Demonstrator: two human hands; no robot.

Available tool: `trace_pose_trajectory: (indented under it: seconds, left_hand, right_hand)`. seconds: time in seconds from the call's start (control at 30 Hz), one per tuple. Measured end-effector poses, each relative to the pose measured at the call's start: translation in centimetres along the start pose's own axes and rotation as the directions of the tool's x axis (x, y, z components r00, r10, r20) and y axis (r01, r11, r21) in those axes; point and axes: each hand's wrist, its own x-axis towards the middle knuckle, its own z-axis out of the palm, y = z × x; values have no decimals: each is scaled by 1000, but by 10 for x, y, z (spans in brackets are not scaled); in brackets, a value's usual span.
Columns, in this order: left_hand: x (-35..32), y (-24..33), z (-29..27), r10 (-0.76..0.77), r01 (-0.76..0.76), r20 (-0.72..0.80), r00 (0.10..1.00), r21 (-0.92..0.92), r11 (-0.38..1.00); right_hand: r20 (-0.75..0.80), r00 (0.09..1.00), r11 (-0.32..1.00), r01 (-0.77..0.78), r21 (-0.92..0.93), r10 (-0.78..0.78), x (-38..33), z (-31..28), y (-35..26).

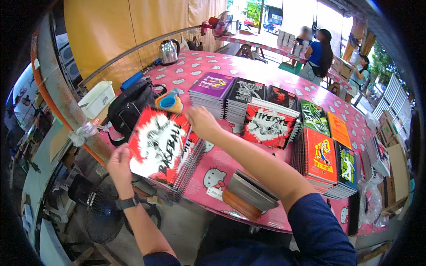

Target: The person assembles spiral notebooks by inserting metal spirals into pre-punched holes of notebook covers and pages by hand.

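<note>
A spiral notebook with a red and white cover (153,144) lies tilted on top of a stack of similar spiral notebooks (188,166) at the table's left front. My left hand (119,165), with a dark watch on its wrist, grips the notebook's left edge. At its upper right corner my right hand (203,123) pinches the cover edge; the fingertips are partly hidden. Another red and white notebook (270,125) tops a pile to the right of my right hand. Below my right forearm stands a wooden holder (242,204) with grey flat pieces in it.
Piles of purple (213,86), black (245,93), green (315,116) and orange-red (320,153) notebooks stand across the pink table (177,73). A black bag (131,108), blue tape roll (167,102) and kettle (168,52) sit at the left. People (317,53) work at a far table.
</note>
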Motion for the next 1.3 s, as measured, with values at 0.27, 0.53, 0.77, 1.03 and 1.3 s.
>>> trace_pose_trajectory:
  seconds: [0.27, 0.53, 0.77, 1.03, 1.3]
  left_hand:
    - [-18, -73, 29, -104, 76, -37, 994, -453, 888]
    - [-17, -74, 41, -150, 25, -225, 963, -479, 878]
    - [-19, -75, 45, -106, 21, -200, 974, -390, 921]
    - [-20, -75, 15, 27, -54, -388, 921, -61, 997]
    - [-108, 11, 14, 312, -284, -536, 785, 137, 949]
  right_hand:
    - [679, 731, 968, -112, 225, -72, 6, -7, 22]
    - [535, 839, 992, 128, -19, -98, -20, -5, 9]
    - [528, 849, 974, 149, -173, -36, -11, 4, 19]
    - [406, 913, 997, -24, -69, 50, -20, -42, 50]
    - [-122, 949, 627, -286, -725, 292, -108, -152, 164]
